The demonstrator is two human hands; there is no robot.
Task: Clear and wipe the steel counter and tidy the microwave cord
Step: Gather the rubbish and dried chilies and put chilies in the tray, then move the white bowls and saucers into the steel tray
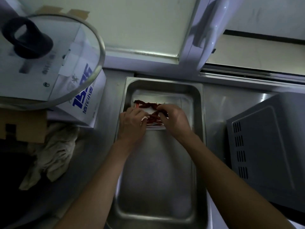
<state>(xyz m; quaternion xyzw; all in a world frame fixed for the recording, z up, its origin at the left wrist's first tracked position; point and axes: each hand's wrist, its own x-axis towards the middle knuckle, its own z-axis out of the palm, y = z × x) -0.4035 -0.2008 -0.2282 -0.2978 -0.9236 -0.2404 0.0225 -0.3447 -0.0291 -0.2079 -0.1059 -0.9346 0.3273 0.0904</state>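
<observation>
A deep steel tray (158, 179) sits on the steel counter (107, 100) in the middle of the head view. At its far end lies a small white dish (156, 127) holding dried red chillies (145, 104). My left hand (132, 124) grips the dish's left edge. My right hand (175, 119) pinches the chillies at the dish's right side. The grey microwave (264, 146) stands to the right of the tray. Its cord is not visible.
A white box with blue print (82, 100) stands at the left with a glass pot lid (49, 55) on top. A crumpled pale cloth (54, 152) lies on the counter below it. A white appliance handle (209, 25) rises at the back right.
</observation>
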